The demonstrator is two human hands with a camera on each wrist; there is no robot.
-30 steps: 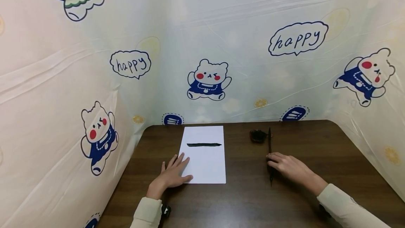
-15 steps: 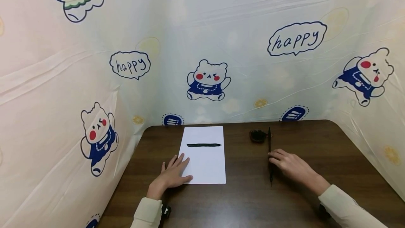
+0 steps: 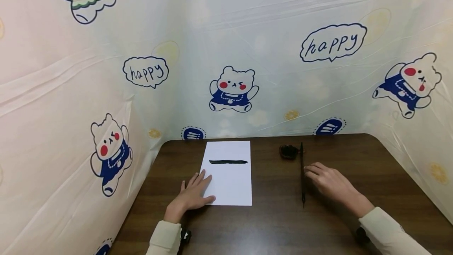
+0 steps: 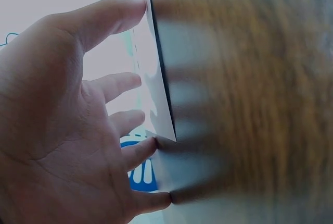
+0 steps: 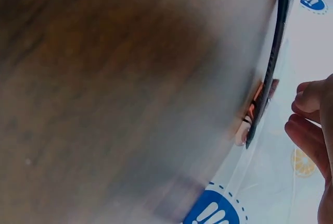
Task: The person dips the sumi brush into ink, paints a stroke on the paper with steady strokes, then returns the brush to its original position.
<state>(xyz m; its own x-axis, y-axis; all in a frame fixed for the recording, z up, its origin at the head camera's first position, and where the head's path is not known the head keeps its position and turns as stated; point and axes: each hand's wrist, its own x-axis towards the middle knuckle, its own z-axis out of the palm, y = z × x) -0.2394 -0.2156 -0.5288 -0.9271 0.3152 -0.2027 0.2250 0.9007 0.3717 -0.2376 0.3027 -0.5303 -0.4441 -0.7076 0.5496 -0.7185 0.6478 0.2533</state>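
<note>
My left hand (image 3: 191,196) rests with spread fingers on the left edge of a white sheet of paper (image 3: 231,188), which bears one dark horizontal brush stroke (image 3: 228,162). In the left wrist view, its fingertips touch the paper (image 4: 151,73) and the tabletop beside it. A slim dark writing brush (image 3: 302,176) lies lengthwise on the table, right of the paper. My right hand (image 3: 330,184) is just right of the brush, fingers loosely bent and holding nothing. The right wrist view shows a gap between the fingers (image 5: 307,135) and the brush (image 5: 273,52).
A small dark dish (image 3: 288,152), its contents too dark to make out, stands beside the brush's far end. The brown wooden table (image 3: 226,227) is surrounded at the back and sides by a printed cloth (image 3: 269,89).
My right hand has let go of the brush and moved slightly right and away from it. The brush stays lying on the table. My left hand keeps its place on the paper.
</note>
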